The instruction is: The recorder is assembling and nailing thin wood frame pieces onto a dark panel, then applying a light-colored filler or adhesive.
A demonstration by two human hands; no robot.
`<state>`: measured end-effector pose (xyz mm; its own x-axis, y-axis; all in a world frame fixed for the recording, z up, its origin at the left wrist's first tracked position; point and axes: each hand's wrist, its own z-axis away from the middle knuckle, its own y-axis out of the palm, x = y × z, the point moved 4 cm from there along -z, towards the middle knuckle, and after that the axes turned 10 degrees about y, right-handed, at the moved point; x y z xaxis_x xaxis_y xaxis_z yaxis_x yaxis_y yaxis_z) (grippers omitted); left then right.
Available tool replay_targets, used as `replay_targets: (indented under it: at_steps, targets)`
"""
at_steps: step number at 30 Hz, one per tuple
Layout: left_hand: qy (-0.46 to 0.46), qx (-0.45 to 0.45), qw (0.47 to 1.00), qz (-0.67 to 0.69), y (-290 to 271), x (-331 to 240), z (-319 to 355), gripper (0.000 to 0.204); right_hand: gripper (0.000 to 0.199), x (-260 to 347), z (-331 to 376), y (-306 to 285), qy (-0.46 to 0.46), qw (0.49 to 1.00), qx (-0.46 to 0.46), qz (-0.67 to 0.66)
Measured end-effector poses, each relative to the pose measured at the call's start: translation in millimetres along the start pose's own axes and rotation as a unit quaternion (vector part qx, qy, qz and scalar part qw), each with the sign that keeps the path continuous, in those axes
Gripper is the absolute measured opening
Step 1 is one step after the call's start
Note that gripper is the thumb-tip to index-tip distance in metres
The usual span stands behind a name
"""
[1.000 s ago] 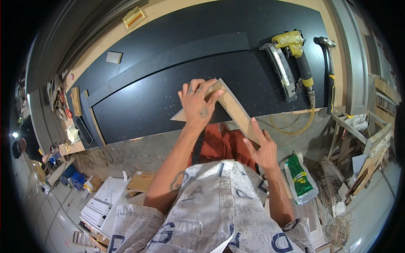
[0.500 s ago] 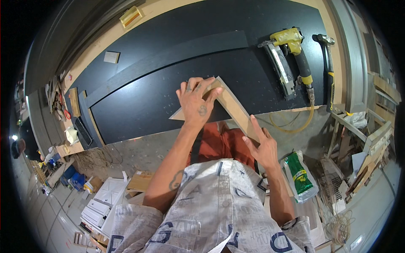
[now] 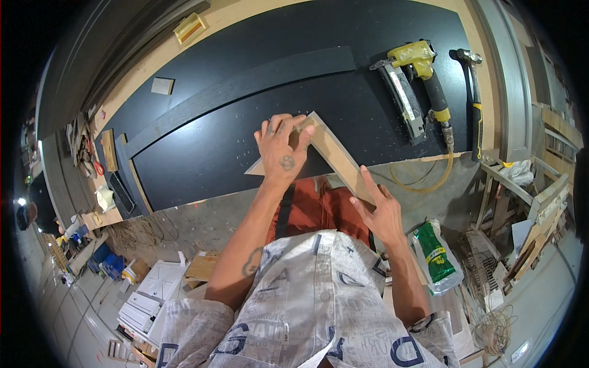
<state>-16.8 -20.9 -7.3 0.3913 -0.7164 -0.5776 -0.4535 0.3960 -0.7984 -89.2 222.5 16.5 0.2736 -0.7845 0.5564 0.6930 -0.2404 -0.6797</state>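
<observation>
Our left hand [image 3: 281,147] presses spread fingers [image 3: 288,126] flat on the wooden corner piece [image 3: 334,156]; our right hand [image 3: 379,208] touches its lower end, fingers open.

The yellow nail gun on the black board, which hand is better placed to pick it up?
Right, probably. The right hand rests open on the lower end of the wooden frame piece, on the same side as the nail gun. The left hand presses the mitred corner, farther away.
</observation>
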Motion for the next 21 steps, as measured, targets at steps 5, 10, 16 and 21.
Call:
replay_targets:
  at_steps: [5, 10, 16, 21]
  targets:
    - [0.005, 0.004, 0.999, -0.038, 2, -5, -2, 0.046, 0.072, 1, 2, -3, 0.013, 1.0, 0.005, 0.004]
    - [0.009, 0.003, 0.999, -0.042, 4, -1, 1, 0.049, 0.068, 9, -10, -16, -0.028, 0.999, -0.013, 0.035]
    - [-0.003, 0.026, 0.999, -0.047, 2, -9, -5, 0.052, 0.059, 15, -142, -137, -0.089, 0.899, -0.404, 0.146]
    - [-0.003, 0.017, 0.999, -0.045, 1, -3, 0, 0.051, 0.056, -8, -188, -130, 0.003, 0.975, -0.193, 0.108]
